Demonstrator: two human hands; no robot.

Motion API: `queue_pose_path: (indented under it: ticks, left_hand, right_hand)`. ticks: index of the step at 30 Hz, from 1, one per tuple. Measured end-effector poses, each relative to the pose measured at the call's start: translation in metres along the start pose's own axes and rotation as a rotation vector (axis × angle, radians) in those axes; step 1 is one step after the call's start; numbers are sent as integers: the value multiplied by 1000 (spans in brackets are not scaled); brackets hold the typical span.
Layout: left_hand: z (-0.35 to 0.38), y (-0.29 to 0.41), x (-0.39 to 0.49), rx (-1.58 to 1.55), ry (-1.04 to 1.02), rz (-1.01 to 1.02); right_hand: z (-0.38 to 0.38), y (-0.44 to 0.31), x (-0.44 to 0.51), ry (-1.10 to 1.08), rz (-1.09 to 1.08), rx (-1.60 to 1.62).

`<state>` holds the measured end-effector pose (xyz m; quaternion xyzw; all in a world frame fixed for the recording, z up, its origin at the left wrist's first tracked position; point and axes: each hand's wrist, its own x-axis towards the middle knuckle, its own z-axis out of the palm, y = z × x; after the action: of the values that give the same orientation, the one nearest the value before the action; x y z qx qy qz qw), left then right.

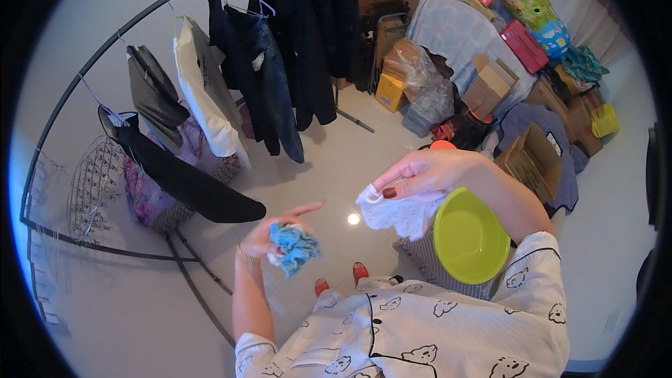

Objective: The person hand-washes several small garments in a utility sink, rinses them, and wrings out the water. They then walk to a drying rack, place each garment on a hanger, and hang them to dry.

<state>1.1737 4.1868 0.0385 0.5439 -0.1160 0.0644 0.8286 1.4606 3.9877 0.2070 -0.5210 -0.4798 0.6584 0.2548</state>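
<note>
My left hand [273,236] holds a crumpled light-blue cloth [295,248] with a bit of white cloth beside it; its index finger points out to the right. Ahead and to the right, my right hand [425,170] pinches a small white cloth [401,215], which hangs from the fingers. A green plastic basin [471,236] is under my right forearm, on a striped cushioned surface [420,257], and looks empty. Nearest my left hand, black trousers [189,189] hang from a purple hanger [100,100].
A curved metal clothes rack [131,23] carries a white shirt [202,84], jeans [278,89] and dark jackets [291,37]. Its legs [189,283] spread over the floor at left. Open cardboard boxes [530,163], plastic-wrapped goods [428,89] and a yellow box [390,92] are piled ahead and right.
</note>
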Motion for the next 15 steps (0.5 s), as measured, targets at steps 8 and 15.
queue_pose_path:
  ticks: [8,15]
  left_hand:
    - [45,61,100,326,-469,-6]
    - [57,85,87,211,-202,-61]
  right_hand:
    - [-2,-14,11,-237,172,-91]
    - [4,2,12,-299,-138,-16]
